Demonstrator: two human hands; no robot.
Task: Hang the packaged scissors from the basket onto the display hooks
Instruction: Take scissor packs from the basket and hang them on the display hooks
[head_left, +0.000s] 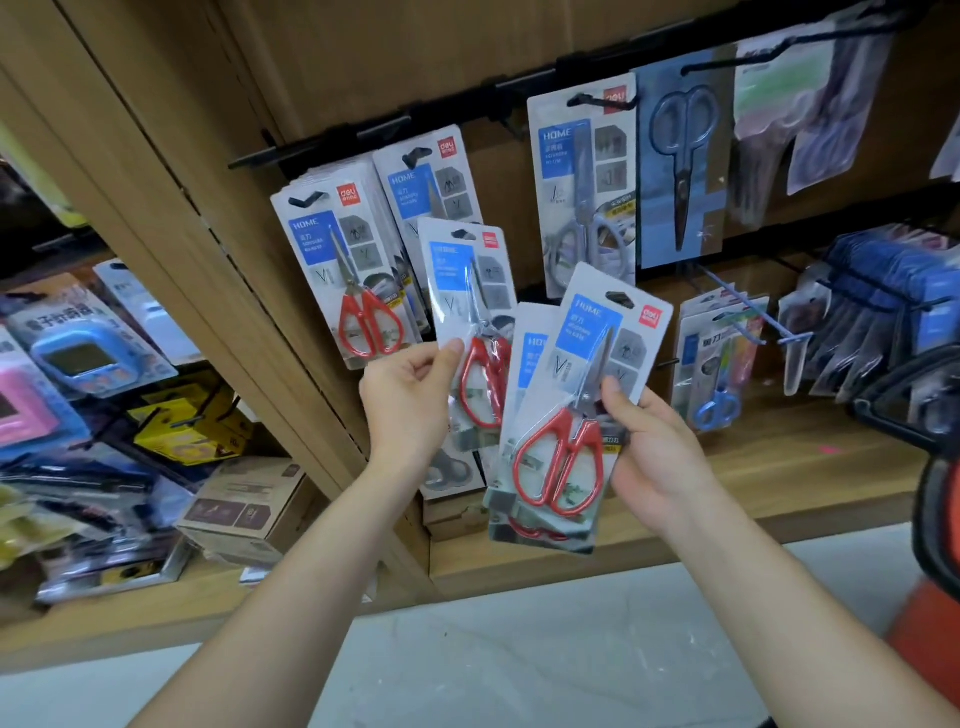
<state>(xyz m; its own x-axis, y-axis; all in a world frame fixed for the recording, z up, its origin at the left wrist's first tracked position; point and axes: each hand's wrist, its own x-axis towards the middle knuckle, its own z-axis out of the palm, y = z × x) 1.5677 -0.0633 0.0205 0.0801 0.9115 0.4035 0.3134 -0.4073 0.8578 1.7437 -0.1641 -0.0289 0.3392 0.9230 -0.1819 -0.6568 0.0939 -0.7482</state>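
Note:
My left hand (410, 389) pinches the left edge of one red-handled scissors pack (467, 291), holding it upright below the upper row of hooks. My right hand (649, 441) grips a small fanned stack of packs; the front pack (587, 384) shows red handles and a blue label. On a black rail above, hooks (306, 199) carry hung packs of the same red scissors (348, 280), and another filled hook (415, 156) sits beside them. An orange and black basket (935, 467) shows at the right edge.
Grey-handled scissors (582, 176) and dark scissors on a blue card (680, 166) hang further right. Lower hooks hold small blue scissors (719, 364) and dark blue packs (883, 312). A wooden divider (208, 260) separates a left bay with timers and boxes. A wooden shelf (727, 493) runs below.

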